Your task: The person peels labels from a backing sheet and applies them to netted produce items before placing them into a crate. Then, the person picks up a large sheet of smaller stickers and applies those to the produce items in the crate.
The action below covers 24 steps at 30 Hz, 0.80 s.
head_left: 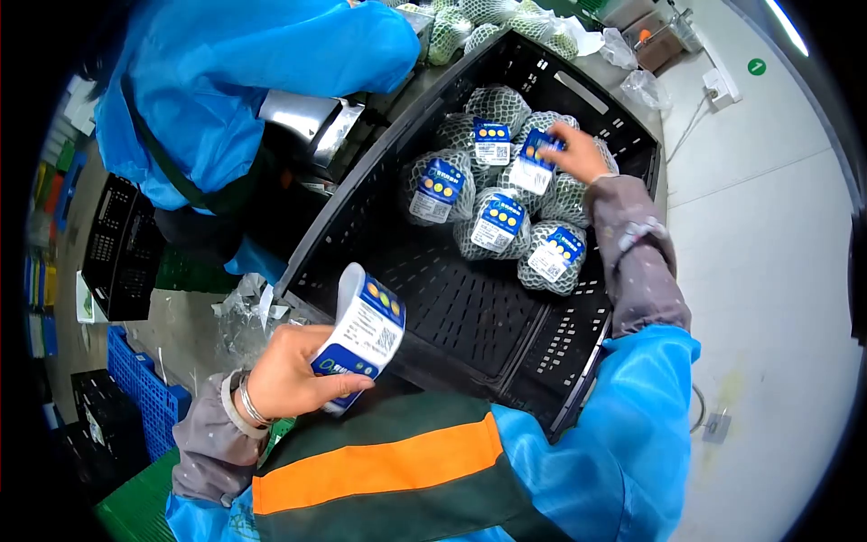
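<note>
My left hand is closed around a curled roll of blue and white labels, held over the near left side of a black crate. Several round items in white mesh nets lie in the crate's far part, most with a blue and white label facing up, such as the netted item in front. My right hand reaches over the crate's right side, its fingertips pinched at the label on one netted item. Part of that item is hidden under the label.
A co-worker in a blue smock stands at the upper left beside a metal surface. More netted produce lies beyond the crate. Clear plastic wrap and a blue crate are at the left; a white wall is at the right.
</note>
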Motion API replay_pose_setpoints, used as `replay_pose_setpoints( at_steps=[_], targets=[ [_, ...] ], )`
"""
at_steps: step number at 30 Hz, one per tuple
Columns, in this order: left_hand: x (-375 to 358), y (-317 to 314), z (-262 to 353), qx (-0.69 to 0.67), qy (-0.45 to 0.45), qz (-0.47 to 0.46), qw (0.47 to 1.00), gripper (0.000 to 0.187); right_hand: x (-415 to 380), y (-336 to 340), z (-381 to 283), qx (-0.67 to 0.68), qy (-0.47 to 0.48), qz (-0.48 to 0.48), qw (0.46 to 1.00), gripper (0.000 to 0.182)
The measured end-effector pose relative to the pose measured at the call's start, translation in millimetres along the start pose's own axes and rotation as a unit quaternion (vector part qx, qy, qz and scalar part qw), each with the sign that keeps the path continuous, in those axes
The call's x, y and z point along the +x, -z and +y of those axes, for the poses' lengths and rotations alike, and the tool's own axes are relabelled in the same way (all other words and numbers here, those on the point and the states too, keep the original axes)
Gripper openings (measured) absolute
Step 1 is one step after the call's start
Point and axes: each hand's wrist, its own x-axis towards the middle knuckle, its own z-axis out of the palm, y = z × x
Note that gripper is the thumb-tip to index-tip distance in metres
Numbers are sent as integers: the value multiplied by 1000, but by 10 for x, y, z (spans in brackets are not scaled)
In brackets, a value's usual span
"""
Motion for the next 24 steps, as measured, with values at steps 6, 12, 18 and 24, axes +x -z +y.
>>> replay_pose_setpoints(
  at_steps=[6, 12, 18, 24],
  targets=[
    [-111, 39, -56, 133, 14, -6, 991, 26, -165, -98, -194, -156, -10, 13, 988, 63],
    [19, -86, -16, 41, -158, -2, 987, 21, -390, -160, -675, -255, 138, 83, 953, 52],
    [107, -182, -26, 7, -174, 74, 982, 20, -1035, 177, -2289, 471, -54, -220, 852, 29],
    [126, -276, -72, -12, -59, 90, 994, 18, -1354, 144, -2628, 525, -56, -281, 801, 19]
  ],
)
